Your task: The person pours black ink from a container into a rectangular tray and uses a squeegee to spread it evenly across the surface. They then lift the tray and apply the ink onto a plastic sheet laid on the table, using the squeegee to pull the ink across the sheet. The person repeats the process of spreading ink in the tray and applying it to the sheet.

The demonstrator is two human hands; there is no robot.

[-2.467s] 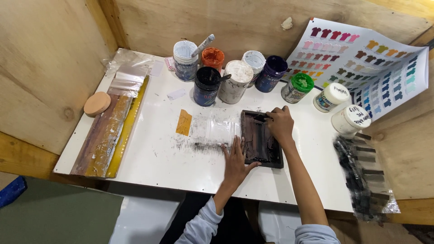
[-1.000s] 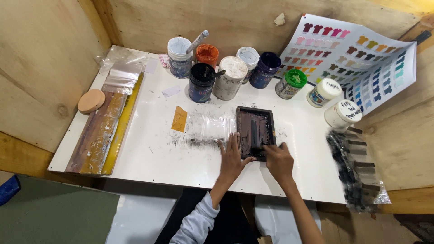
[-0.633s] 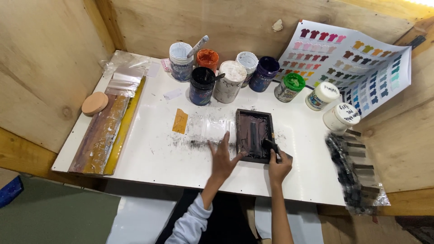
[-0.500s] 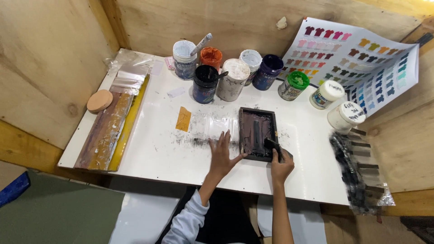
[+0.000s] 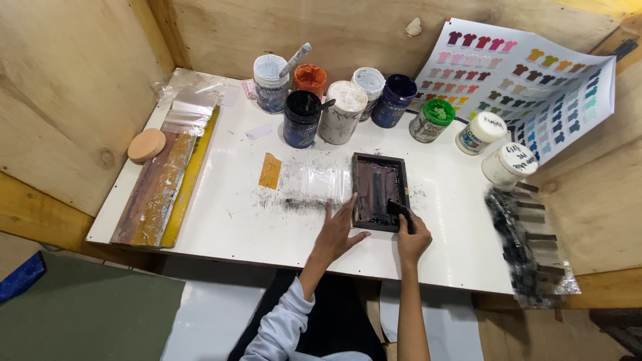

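- Eight paint jars (image 5: 344,110) stand in a loose row at twelve o'clock on the white table (image 5: 221,220); some open, some lidded, one with a stirring stick.
- One small rectangular dark frame (image 5: 380,191), ink-coated and glossy, sits mid-table.
- The left hand (image 5: 338,229) lies flat with its fingers spread, at the frame's seven o'clock corner.
- The right hand (image 5: 413,239) is closed around a black scraper (image 5: 400,210) at the frame's five o'clock corner.
- One round tan lid (image 5: 146,144) at nine o'clock; one paper colour chart (image 5: 528,80) at two.
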